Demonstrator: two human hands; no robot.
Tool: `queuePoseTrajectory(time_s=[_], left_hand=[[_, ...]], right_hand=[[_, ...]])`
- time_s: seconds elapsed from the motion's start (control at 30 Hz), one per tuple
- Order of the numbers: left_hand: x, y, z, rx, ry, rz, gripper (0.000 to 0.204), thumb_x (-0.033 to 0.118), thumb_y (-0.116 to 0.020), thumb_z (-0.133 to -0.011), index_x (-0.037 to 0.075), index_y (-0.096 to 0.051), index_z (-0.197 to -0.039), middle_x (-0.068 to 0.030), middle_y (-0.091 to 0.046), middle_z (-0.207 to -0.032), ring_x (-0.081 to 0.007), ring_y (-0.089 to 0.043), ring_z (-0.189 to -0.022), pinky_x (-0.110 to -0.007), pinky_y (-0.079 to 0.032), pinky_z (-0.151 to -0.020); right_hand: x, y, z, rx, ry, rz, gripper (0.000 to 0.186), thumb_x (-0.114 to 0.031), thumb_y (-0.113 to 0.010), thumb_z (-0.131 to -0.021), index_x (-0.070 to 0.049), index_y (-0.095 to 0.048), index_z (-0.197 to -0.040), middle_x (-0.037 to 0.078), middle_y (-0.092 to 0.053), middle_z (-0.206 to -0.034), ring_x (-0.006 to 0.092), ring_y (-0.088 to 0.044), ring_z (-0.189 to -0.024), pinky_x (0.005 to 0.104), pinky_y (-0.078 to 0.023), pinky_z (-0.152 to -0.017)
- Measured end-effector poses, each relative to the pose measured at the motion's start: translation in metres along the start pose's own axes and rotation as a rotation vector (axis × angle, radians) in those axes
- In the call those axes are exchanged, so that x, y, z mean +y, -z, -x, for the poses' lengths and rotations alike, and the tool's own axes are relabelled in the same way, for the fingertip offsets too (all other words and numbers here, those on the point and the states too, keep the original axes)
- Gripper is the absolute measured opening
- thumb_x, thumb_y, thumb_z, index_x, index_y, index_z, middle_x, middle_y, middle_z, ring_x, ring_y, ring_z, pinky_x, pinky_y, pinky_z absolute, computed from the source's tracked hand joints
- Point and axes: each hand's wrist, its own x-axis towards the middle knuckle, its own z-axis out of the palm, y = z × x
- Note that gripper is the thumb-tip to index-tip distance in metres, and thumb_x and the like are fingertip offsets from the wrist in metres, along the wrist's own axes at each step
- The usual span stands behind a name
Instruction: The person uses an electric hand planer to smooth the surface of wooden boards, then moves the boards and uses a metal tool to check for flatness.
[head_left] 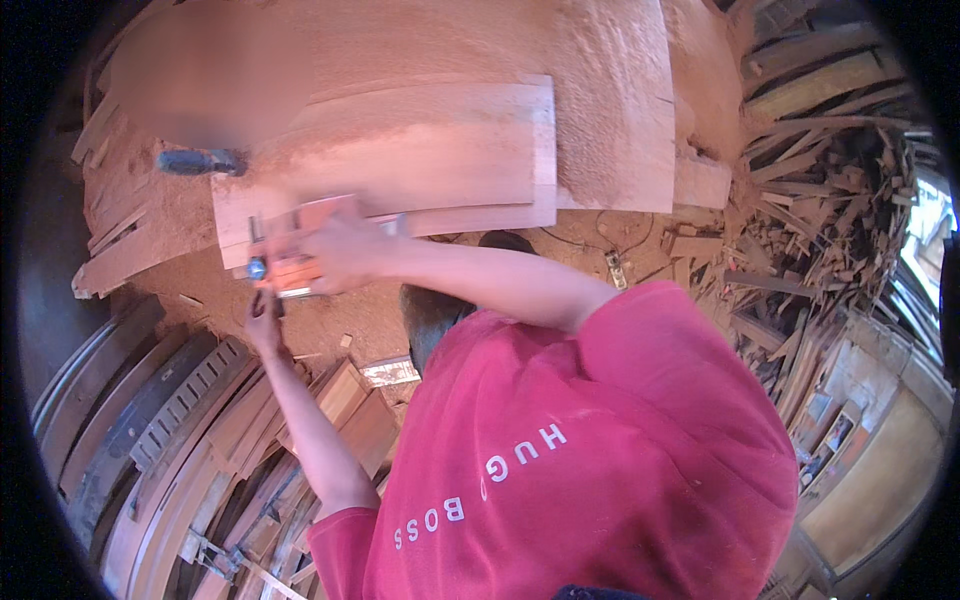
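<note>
Your right hand clamps the orange tool, probably rigid, on the plank; left hand below, grip unclear.

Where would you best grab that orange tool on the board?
Probably by its top, coming from above. The orange tool sits flat on the wooden board, and the red-shirted person's hand covers it that way. Its exact shape is blurred.
</note>
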Motion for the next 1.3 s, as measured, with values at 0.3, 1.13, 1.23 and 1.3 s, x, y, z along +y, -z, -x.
queuePoseTrajectory(time_s=[0.3,1.13,1.23,1.3], left_hand=[[0.036,-0.241,0.222,-0.292,-0.144,-0.229,0.061,0.04,-0.09,-0.07,0.0,-0.057,-0.103,-0.0066,-0.063,-0.086,-0.0142,-0.057,-0.073,-0.03,-0.048,-0.062],[0.03,-0.04,0.054,0.074,-0.048,-0.045,0.1,0.047,-0.094,-0.061,-0.009,-0.048,-0.13,-0.0157,-0.062,-0.101,-0.0221,-0.06,-0.091,-0.033,-0.051,-0.078],[0.023,-0.003,0.016,0.107,-0.056,-0.035,0.096,0.046,-0.093,-0.063,-0.007,-0.048,-0.13,-0.014,-0.061,-0.102,-0.0203,-0.059,-0.089,-0.032,-0.05,-0.077],[0.011,0.02,-0.009,0.131,-0.066,-0.001,0.092,0.045,-0.092,-0.066,-0.005,-0.049,-0.13,-0.0119,-0.061,-0.101,-0.018,-0.058,-0.088,-0.03,-0.048,-0.076]], right_hand=[[0.14,0.072,0.298,0.23,-0.132,0.04,0.06,-0.04,-0.08,-0.073,-0.019,-0.064,-0.127,0.017,-0.07,-0.101,0.0393,-0.068,-0.089,0.0447,-0.056,-0.081],[-0.01,0.027,0.038,0.081,-0.144,-0.029,0.058,-0.041,-0.073,-0.077,-0.024,-0.06,-0.13,0.019,-0.071,-0.09,0.0433,-0.067,-0.083,0.0522,-0.054,-0.079],[-0.036,0.017,-0.005,0.063,-0.135,-0.035,0.066,-0.038,-0.072,-0.077,-0.03,-0.052,-0.139,0.018,-0.071,-0.093,0.0436,-0.067,-0.086,0.0523,-0.054,-0.083],[-0.054,0.012,-0.034,0.065,-0.12,-0.05,0.066,-0.038,-0.072,-0.077,-0.03,-0.052,-0.14,0.018,-0.072,-0.094,0.0431,-0.067,-0.088,0.0523,-0.053,-0.084]])
